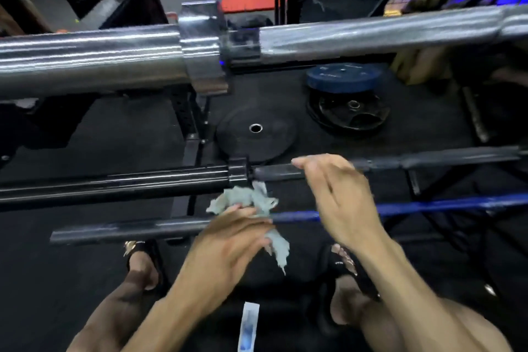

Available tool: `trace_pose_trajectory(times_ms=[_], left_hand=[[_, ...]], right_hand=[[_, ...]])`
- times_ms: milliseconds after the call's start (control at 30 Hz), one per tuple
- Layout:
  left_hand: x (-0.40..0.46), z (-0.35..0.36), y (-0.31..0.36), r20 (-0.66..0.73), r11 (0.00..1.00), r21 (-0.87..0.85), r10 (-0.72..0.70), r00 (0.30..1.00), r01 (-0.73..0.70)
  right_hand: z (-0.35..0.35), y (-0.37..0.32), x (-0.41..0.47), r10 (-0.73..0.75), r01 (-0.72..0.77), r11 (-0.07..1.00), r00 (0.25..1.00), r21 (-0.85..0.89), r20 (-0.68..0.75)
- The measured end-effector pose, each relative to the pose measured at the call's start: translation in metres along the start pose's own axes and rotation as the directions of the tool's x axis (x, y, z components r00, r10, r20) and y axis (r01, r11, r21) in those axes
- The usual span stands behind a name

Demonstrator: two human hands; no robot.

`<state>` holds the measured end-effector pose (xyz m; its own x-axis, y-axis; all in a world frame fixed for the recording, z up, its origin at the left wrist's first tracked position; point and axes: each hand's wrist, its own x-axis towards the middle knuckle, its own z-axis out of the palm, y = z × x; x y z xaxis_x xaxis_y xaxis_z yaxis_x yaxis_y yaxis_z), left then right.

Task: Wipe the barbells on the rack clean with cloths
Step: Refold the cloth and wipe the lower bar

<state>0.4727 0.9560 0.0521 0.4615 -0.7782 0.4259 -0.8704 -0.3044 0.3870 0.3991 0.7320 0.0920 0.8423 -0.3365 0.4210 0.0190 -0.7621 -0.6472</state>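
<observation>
Left hand [228, 240] closing around a crumpled grey cloth [251, 203], pressing it on the blue barbell [428, 206] near the rack's front edge. Right hand [337, 194] hovering open, fingers spread, beside the black barbell [114, 180].

Far above the hands, the chrome barbell [257, 43] is glossy polished metal at its sleeve, with a duller, rougher-looking shaft. The black barbell [114, 180], just left of the right hand [340, 200], has a smooth satin-black sleeve. The grey cloth [251, 203], bunched in the left hand [234, 240], looks soft, matt and frayed. Beyond the hands, the floor [128, 128] and bumper plate [255, 137] look like matt black rubber.
</observation>
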Motion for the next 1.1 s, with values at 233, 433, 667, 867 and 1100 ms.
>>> trace_pose_trajectory(times_ms=[233,433,667,867,1100], left_hand=[[0.017,-0.001,0.082,0.105,0.783,-0.486,-0.389,0.915,0.389],[0.020,-0.001,0.167,0.499,0.251,-0.736,-0.426,0.755,0.629],[0.002,-0.022,0.236,0.698,0.004,-0.687,-0.277,0.661,0.727],[-0.005,-0.042,0.268,0.530,0.103,-0.761,-0.471,0.705,0.640],[-0.013,-0.050,0.297,0.550,0.137,-0.673,-0.565,0.615,0.727]], right_hand=[[-0.037,-0.003,-0.093,0.122,-0.199,0.894,0.970,0.401,0.209],[-0.078,-0.010,-0.154,0.321,-0.503,0.523,0.864,0.688,0.387],[-0.155,-0.033,-0.181,0.476,-0.547,0.343,0.802,0.764,0.361],[-0.193,-0.062,-0.208,0.415,-0.475,0.414,0.858,0.776,0.303],[-0.215,-0.079,-0.236,0.420,-0.479,0.459,0.859,0.748,0.293]])
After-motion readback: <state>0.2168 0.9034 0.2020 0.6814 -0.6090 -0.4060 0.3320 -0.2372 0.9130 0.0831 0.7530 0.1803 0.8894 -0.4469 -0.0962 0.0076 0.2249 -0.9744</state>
